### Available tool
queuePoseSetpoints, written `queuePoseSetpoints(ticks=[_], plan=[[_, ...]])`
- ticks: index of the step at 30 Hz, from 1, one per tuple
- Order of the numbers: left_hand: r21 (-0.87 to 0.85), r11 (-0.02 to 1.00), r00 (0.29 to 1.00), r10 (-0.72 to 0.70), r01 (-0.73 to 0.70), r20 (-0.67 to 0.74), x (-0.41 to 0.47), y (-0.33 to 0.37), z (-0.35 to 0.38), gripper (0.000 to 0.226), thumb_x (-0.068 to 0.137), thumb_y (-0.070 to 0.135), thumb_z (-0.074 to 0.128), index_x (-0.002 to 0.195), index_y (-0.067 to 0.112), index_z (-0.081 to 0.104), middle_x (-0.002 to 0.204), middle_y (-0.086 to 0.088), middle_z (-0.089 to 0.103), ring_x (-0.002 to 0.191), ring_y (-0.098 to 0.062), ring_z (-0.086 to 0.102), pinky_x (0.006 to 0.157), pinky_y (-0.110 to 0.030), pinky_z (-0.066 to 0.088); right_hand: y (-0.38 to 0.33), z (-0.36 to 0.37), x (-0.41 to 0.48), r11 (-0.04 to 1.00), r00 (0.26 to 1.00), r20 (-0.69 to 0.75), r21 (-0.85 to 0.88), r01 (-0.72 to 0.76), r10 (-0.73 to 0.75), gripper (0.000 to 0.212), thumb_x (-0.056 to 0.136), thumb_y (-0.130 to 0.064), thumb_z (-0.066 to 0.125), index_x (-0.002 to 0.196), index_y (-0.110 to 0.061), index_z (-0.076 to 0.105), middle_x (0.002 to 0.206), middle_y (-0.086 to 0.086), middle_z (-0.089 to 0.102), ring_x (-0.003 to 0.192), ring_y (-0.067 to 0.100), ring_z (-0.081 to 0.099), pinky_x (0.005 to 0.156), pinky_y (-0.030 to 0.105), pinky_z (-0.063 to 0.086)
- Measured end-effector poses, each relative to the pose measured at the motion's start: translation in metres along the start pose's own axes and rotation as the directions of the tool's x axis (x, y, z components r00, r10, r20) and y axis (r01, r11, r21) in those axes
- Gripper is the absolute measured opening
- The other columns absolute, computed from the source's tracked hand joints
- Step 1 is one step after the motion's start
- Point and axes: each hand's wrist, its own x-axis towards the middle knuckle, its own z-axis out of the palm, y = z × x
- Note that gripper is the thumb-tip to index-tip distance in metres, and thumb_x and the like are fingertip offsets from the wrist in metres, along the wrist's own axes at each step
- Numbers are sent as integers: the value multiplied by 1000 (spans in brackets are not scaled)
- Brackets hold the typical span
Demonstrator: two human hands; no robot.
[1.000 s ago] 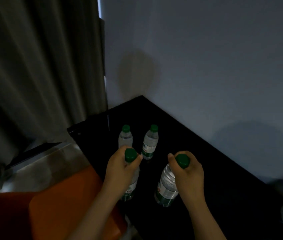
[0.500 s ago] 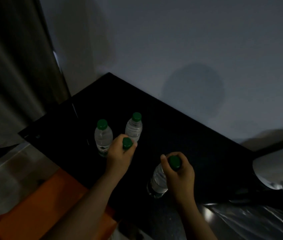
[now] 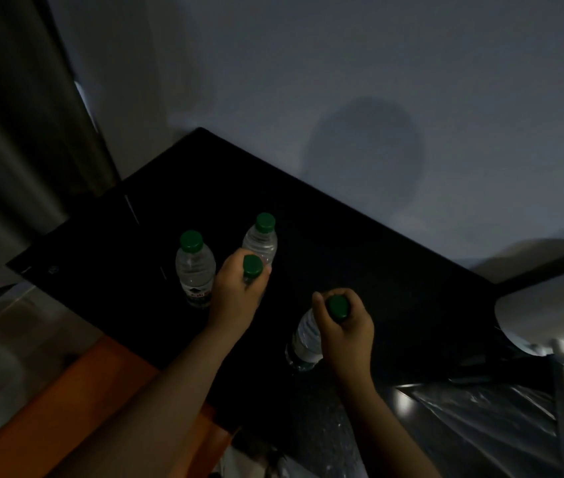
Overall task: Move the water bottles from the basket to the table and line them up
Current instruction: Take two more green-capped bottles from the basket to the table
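Nearest, an orange seat (image 3: pixel 66 408) lies under the forearms, beside the dark table (image 3: pixel 394 270).

The right hand (image 3: pixel 346 326) has its fingers and thumb curled tight round the green cap and neck of the right-hand bottle (image 3: pixel 306 339). That bottle leans, with its base down near the table's near edge. Whether the base touches the top is too dark to tell.

A little farther on, the left hand (image 3: pixel 237 291) wraps the neck of the left-hand bottle (image 3: pixel 252 265). Only its cap shows above the knuckles.

Over the last second the left hand has carried its bottle forward. It is now just beside the two bottles already standing upright, the nearer standing bottle (image 3: pixel 195 267) and the farther standing bottle (image 3: pixel 260 241). The fingertips overlap the farther one in this view, so contact cannot be judged. The right-hand bottle has stayed tilted and well apart from the others.

So two bottles seem placed and two are arriving. The left one looks about ready to set down, while the right one probably needs straightening and bringing into line. The basket is not in view.

Beyond are a pale wall (image 3: pixel 342 81) and a curtain (image 3: pixel 15 132).
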Motion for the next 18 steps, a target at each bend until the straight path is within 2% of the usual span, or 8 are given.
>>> queuePoseSetpoints(ticks=[4, 7, 12, 18], plan=[[-8, 1000, 1000, 1, -1, 0, 0, -3, 0, 11, 86, 18, 64, 84, 12, 55, 82, -7, 59, 73, -15, 56, 61, -12, 39, 7, 14, 12, 999, 1000, -1, 41, -14, 14, 19, 88, -14, 66, 74, -22, 56, 68, -11, 60, 59, 0, 56, 55, 10, 45], [0, 1000, 1000, 25, -25, 8, 1, -5, -2, 13, 86, 19, 65, 84, 13, 54, 81, -7, 58, 72, -17, 56, 62, -21, 41, 9, 24, 24, 999, 1000, -8, 47, -15, 15, 20, 88, -13, 65, 74, -22, 55, 68, -14, 61, 58, -3, 56, 56, 8, 45], [-36, 998, 999, 42, -41, 21, 0, -6, -3, 15, 87, 16, 64, 88, 4, 56, 84, -15, 59, 77, -28, 58, 69, -44, 50, 13, 38, 41, 998, 1000, 2, 62, 6, -7, 19, 88, -15, 65, 74, -23, 54, 66, -10, 59, 59, -2, 54, 57, 11, 47], [-56, 998, 999, 29, -27, 30, -1, -4, -4, 14, 88, 16, 63, 89, 4, 55, 85, -17, 57, 78, -30, 58, 72, -49, 49, 21, 44, 48, 998, 1000, -8, 59, 14, -13, 21, 89, -17, 65, 76, -29, 53, 71, -19, 60, 63, -2, 57, 60, 11, 48]])
